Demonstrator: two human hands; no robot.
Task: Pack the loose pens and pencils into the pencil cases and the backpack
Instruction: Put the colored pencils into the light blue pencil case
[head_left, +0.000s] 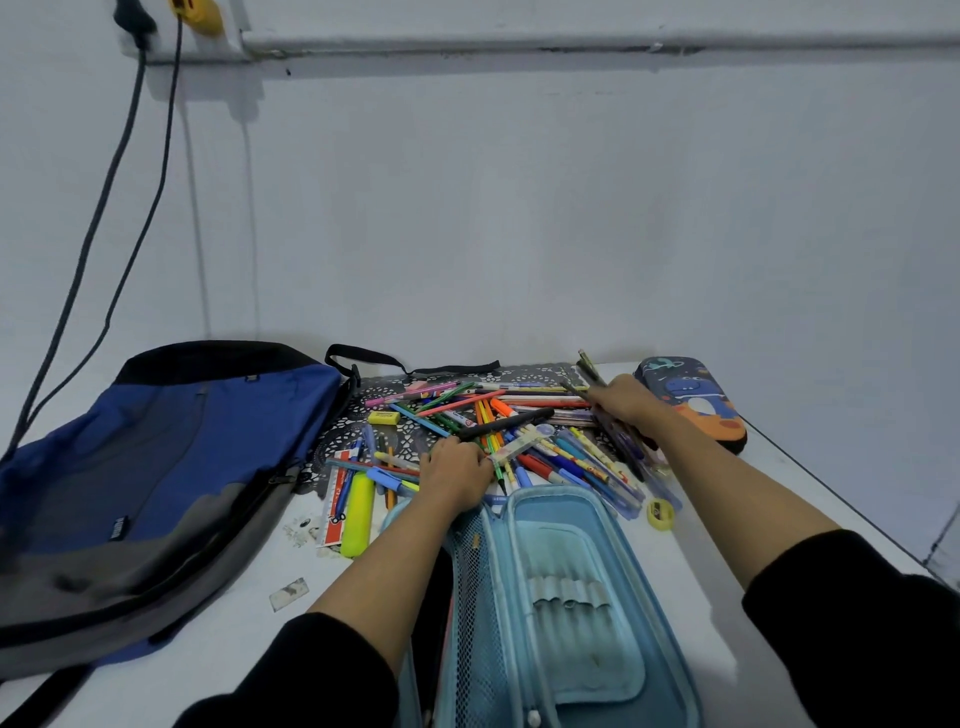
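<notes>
Pens (498, 431) crowd mid-table; right hand (626, 402) clamps a bundle, left hand (457, 475) presses flat, fingers apart.

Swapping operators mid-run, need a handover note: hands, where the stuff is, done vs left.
Right hand: closed on a bundle of pens, held over the pile's right edge.
Left hand: down on the pile, fingers gathering pens at its near edge; grip not clear.
Light blue pencil case: open, nearest the person, its visible pockets looking empty.
Dinosaur pencil case: far right, looks closed.
Blue backpack: lying flat on the left; can't tell if any zip is open.
Done: nothing visibly packed.
Left: nearly all the pens, pencils and markers, plus the yellow highlighter and ruler left of the pile.
</notes>
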